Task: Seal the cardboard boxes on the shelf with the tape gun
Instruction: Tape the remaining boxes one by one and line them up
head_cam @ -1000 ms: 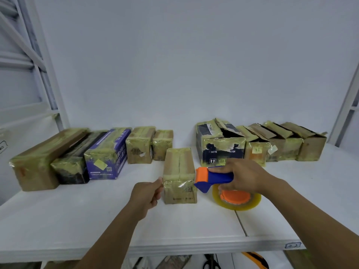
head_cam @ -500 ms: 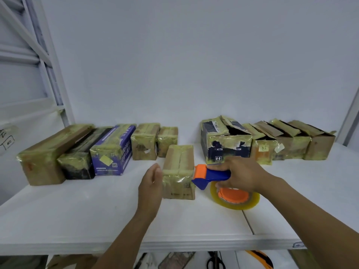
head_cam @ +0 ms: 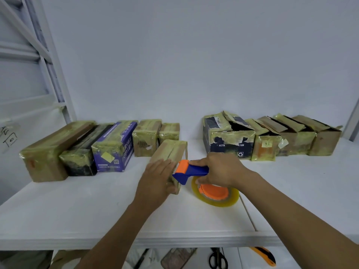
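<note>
A small taped cardboard box (head_cam: 172,150) stands in the middle of the white shelf (head_cam: 77,206), apart from the rows behind it. My left hand (head_cam: 156,178) lies flat with straight fingers on the box's near end and covers it. My right hand (head_cam: 218,168) grips the blue handle of the tape gun (head_cam: 191,170). Its orange head sits against the box's right side, and its yellowish tape roll with an orange hub (head_cam: 215,193) hangs low over the shelf.
Several taped boxes line the back left, among them a purple one (head_cam: 114,146). Several boxes with raised flaps stand at the back right, led by a dark printed one (head_cam: 229,140). Scissors (head_cam: 218,259) and an orange cutter (head_cam: 265,256) lie below the shelf's front edge.
My left hand has moved from the box's left side onto its near end and opened flat. The box has turned slightly. My right hand keeps the tape gun at the box's right side.
</note>
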